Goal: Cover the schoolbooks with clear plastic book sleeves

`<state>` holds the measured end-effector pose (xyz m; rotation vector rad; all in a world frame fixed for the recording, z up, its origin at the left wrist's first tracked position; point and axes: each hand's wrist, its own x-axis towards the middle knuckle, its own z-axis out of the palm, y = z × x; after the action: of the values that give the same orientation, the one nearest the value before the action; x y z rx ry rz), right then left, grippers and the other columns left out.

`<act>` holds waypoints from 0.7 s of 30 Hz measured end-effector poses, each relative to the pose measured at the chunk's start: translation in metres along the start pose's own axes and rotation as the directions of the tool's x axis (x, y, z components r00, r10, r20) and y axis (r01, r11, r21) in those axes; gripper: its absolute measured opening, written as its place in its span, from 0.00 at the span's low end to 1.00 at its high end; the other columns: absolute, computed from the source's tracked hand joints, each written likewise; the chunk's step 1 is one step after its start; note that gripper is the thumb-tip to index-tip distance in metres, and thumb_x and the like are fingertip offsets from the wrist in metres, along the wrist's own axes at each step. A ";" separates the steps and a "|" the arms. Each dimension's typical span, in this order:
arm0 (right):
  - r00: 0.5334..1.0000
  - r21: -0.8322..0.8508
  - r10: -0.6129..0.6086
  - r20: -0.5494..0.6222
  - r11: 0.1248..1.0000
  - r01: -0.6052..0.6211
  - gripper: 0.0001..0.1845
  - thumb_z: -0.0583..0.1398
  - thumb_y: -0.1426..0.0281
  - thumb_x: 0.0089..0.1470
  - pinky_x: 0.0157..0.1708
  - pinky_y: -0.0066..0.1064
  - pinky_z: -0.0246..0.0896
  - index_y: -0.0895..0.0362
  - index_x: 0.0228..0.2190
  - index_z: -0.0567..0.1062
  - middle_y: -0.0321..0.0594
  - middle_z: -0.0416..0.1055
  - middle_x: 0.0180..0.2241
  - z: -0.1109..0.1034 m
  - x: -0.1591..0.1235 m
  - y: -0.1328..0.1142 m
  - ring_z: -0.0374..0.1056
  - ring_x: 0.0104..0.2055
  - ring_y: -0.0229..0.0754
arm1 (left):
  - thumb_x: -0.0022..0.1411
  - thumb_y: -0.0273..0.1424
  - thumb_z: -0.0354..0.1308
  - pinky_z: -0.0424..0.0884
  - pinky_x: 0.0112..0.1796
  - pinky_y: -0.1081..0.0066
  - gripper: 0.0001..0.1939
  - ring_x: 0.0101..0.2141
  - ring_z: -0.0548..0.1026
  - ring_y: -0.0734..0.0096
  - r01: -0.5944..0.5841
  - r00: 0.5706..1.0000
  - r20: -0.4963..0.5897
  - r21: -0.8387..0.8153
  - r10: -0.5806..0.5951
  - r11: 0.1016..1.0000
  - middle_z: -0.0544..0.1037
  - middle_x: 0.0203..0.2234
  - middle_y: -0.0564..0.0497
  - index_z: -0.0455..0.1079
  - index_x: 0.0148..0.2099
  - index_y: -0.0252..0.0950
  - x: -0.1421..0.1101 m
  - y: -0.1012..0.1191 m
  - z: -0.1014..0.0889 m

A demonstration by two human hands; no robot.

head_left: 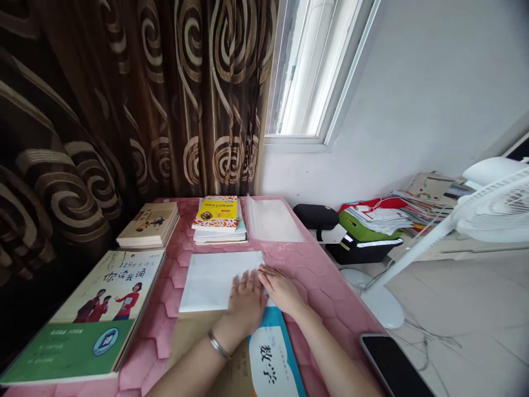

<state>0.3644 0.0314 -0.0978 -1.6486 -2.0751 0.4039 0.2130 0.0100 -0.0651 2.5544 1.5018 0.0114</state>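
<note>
A white sheet (209,281) lies on the pink padded table cover, over the upper part of a brown paper sheet (188,331) and a blue-and-white maths textbook (270,358). My left hand (248,303) presses flat on the lower right of the white sheet, fingers spread and slightly blurred, a silver bangle at the wrist. Beside it, my right hand (283,289) rests along the sheet's right edge with fingers stretched out and fingertips close to my left hand. Neither hand grips anything. My left forearm hides part of the brown paper.
On the left are a large green-and-cream book (95,314) and a stack of tan books (149,223). Behind lie a yellow-covered book pile (217,212) and clear plastic sheets (273,220). A phone (394,364) sits at the right edge, near a white fan (425,253).
</note>
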 end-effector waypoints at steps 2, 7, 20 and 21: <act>0.998 0.058 0.024 -0.060 0.998 -0.020 0.21 0.47 0.66 0.63 0.60 0.37 0.52 0.53 0.48 0.75 0.42 0.70 0.55 0.001 0.003 0.005 0.63 0.58 0.41 | 0.69 0.39 0.37 0.46 0.63 0.50 0.29 0.66 0.47 0.58 -0.006 0.999 -0.036 -0.026 0.005 1.000 0.51 0.66 0.46 0.49 0.68 0.34 0.008 0.013 0.003; 0.974 0.113 0.104 -0.202 0.990 -0.083 0.05 0.61 0.68 0.53 0.48 0.33 0.63 0.54 0.33 0.77 0.41 0.74 0.42 -0.004 0.021 0.021 0.70 0.44 0.42 | 0.69 0.42 0.34 0.46 0.63 0.51 0.29 0.66 0.48 0.60 -0.026 0.992 -0.125 -0.039 0.021 0.999 0.52 0.66 0.48 0.49 0.68 0.36 0.014 0.013 0.017; 0.890 -0.061 0.410 -0.202 0.901 -0.429 0.17 0.62 0.54 0.49 0.35 0.33 0.59 0.56 0.24 0.74 0.45 0.74 0.33 -0.009 0.093 0.042 0.70 0.37 0.47 | 0.68 0.42 0.34 0.44 0.64 0.50 0.30 0.66 0.46 0.59 -0.030 0.996 -0.084 -0.099 0.022 0.995 0.49 0.67 0.49 0.48 0.68 0.35 0.016 0.009 0.019; 0.885 -0.066 0.415 -0.210 0.897 -0.437 0.18 0.61 0.53 0.50 0.36 0.34 0.59 0.56 0.25 0.74 0.45 0.75 0.33 -0.009 0.094 0.041 0.71 0.38 0.48 | 0.68 0.42 0.33 0.45 0.64 0.51 0.30 0.66 0.46 0.60 -0.031 0.996 -0.088 -0.094 0.023 0.995 0.49 0.67 0.49 0.48 0.68 0.36 0.016 0.009 0.020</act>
<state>0.3863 0.1319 -0.0950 -2.1282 -1.6120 0.2562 0.2305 0.0172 -0.0843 2.5284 1.4587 0.1957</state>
